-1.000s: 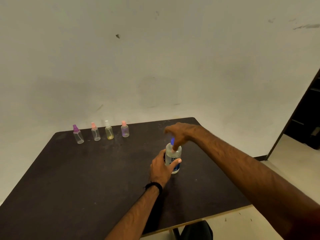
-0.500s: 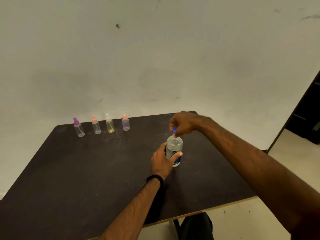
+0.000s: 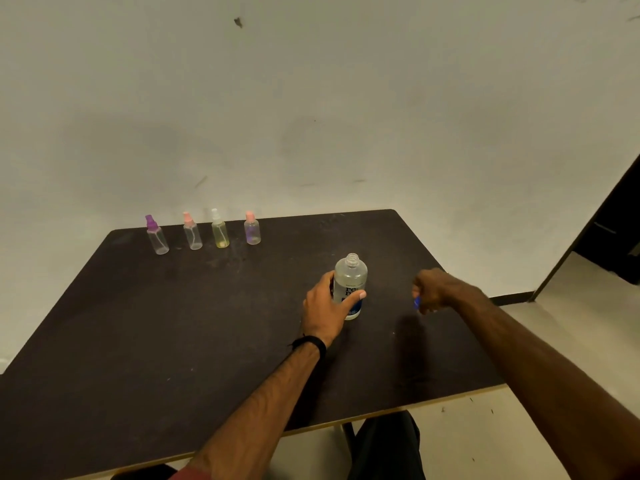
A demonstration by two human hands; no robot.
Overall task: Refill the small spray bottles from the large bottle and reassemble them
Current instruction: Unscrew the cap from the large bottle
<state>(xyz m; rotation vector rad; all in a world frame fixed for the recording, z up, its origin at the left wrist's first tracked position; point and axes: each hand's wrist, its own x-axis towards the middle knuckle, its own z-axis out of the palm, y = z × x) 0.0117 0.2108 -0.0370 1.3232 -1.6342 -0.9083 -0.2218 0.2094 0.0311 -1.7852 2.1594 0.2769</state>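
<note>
The large bottle (image 3: 350, 285) stands upright on the dark table (image 3: 173, 323), its neck bare and open at the top. The left hand (image 3: 327, 308) is wrapped round the bottle's lower half: the thumb crosses the front of the label, the other fingers curl behind the left side, and the bottle's shoulder and neck rise clear above them. A black band (image 3: 311, 344) sits on that wrist. Off to the right of the bottle, well apart from it, the right hand (image 3: 433, 291) hangs just above the tabletop with its fingers curled down, pinching a small blue cap (image 3: 417, 302) that peeks out beneath the fingertips. Far beyond the left hand's fingers, along the table's back edge, four small spray bottles stand in a row, all with their spray heads on: a purple-topped bottle (image 3: 156, 235), a pink-topped bottle (image 3: 192, 231), a clear-topped yellowish bottle (image 3: 219, 228) and another pink-topped, purple-tinted bottle (image 3: 251, 228). Neither hand touches them.
</note>
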